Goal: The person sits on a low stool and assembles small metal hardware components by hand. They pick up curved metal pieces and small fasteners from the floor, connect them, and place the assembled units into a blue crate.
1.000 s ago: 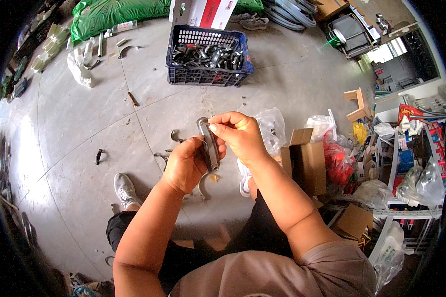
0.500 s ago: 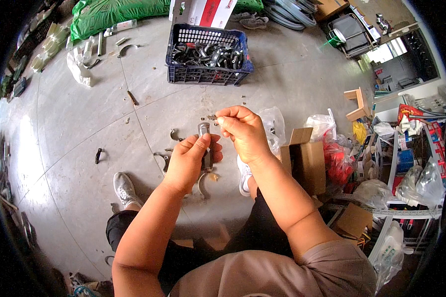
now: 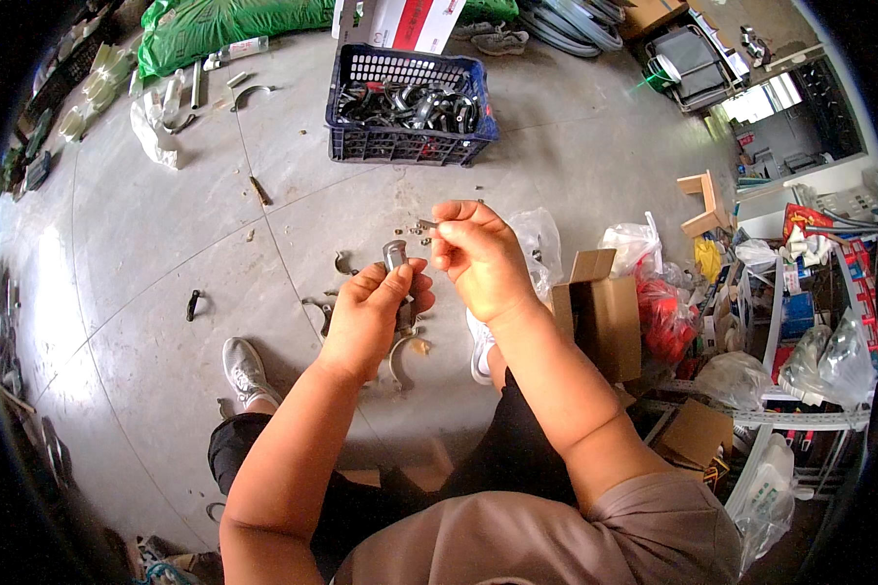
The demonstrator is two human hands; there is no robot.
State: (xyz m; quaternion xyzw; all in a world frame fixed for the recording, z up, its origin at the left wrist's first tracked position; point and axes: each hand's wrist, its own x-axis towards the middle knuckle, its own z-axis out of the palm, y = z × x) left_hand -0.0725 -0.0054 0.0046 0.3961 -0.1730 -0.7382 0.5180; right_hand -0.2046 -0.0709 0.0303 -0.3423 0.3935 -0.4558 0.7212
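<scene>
My left hand point(image 3: 369, 317) is closed around a grey metal clamp part point(image 3: 394, 255), whose rounded end sticks up past my thumb. Just to its right, my right hand point(image 3: 483, 261) pinches a small metal screw-like piece point(image 3: 427, 225) between thumb and fingertips. The two held pieces are apart. Under my hands, several small metal bits point(image 3: 425, 241) lie on the floor. Curved clamp halves point(image 3: 320, 314) rest left of my left hand, and a thin metal ring point(image 3: 396, 366) lies below it. My fingers hide much of the clamp part.
A dark blue plastic crate point(image 3: 410, 146) full of metal clamps stands ahead. On the right are an open cardboard box point(image 3: 605, 327), clear plastic bags point(image 3: 537, 239) and a cluttered shelf point(image 3: 800, 421). Green sacks point(image 3: 224, 34) lie at the far left. My shoes point(image 3: 246, 369) flank the work spot.
My right hand has shifted slightly up, still pinching the small piece. The clamp part in my left hand has tilted a little to the left.
</scene>
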